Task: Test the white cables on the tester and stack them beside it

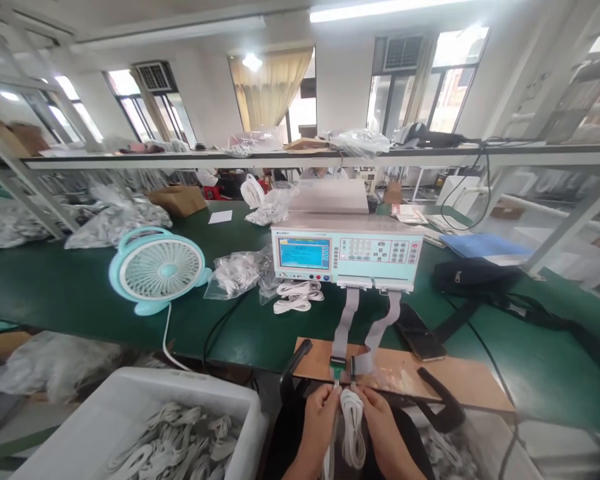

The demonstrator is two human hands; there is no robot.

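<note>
My left hand (321, 415) pinches one end of a white cable at the small green connector board (337, 368). Close beside it, my right hand (379, 417) has its fingers closed on the cable's other end, below a dark connector (353, 368). The coiled white cable (352, 430) hangs between both hands. Two grey ribbon cables (347, 320) run from these connectors up to a cable tester (349, 257) with a lit blue screen. Whether the plugs are fully seated is hidden by my fingers.
A brown board (405, 373) lies along the table edge, with a phone (420, 331) behind it. Left are a turquoise fan (163, 267), bagged cables (235, 273) and loose coils (297, 295). A white bin (230, 387) of cables stands lower left; a black bag (473, 279) lies right.
</note>
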